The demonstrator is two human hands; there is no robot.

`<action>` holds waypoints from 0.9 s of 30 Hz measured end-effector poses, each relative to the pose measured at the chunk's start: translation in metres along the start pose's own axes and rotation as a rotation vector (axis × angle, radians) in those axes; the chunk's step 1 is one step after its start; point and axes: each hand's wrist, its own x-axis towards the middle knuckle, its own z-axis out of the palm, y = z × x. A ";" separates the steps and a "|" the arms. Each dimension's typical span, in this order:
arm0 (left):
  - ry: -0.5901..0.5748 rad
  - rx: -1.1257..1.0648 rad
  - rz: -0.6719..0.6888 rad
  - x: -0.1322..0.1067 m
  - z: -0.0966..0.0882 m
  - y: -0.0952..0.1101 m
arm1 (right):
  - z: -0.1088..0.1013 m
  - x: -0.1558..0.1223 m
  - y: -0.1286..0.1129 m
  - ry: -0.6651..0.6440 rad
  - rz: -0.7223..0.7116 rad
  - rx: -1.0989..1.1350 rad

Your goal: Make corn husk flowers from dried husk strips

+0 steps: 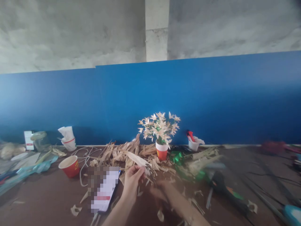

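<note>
My left hand [134, 175] pinches a pale strip of dried corn husk [136, 158] between thumb and fingers; the strip points up and to the left. Close to its lower right end is my right hand [162, 192], smeared by motion. Dark, thin blades that look like scissors [152, 176] reach from the right hand towards the husk. Beyond both hands, a bunch of cream flowers [161, 127] with green stems stands upright in a red and white paper cup [162, 153]. Husk scraps lie around the cup and below my hands.
Left of my hands are a phone [107, 191], a red paper cup [69, 166] and a white cable [82, 169]. A heap of dried husks [124, 150] lies behind. On the right are green ribbon [177, 158], a dark tool [227, 191] and cords. A blue partition [122, 100] borders the table.
</note>
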 end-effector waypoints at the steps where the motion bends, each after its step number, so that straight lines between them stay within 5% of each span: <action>1: 0.002 0.001 -0.006 -0.001 0.000 0.001 | 0.000 0.000 0.001 0.013 -0.005 -0.007; 27: 0.010 -0.051 -0.052 0.002 -0.003 0.007 | -0.004 0.004 0.006 -0.018 -0.129 -0.063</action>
